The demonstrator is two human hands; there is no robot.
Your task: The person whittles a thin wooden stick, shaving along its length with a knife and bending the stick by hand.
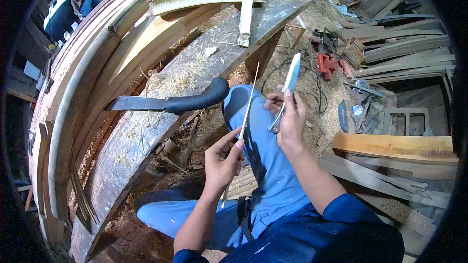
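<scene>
My left hand (223, 163) pinches a thin, slightly curved wooden strip (250, 102), which points up and away past my knee. Its lower end sticks out below the hand. My right hand (292, 119) is closed on a folding knife (292, 73), its bright blade upright and apart from the strip. Part of the knife's handle shows below the fingers. To the left, a machete (165, 103) with a thick black curved handle lies on a weathered plank (117, 165) scattered with shavings.
Long curved timbers (87, 92) run along the left side. A pale offcut (246, 14) lies across the plank's far end. On the shaving-covered floor are a red power tool (326, 65) and stacked boards (404, 51) at right. A person (68, 12) is at the upper left.
</scene>
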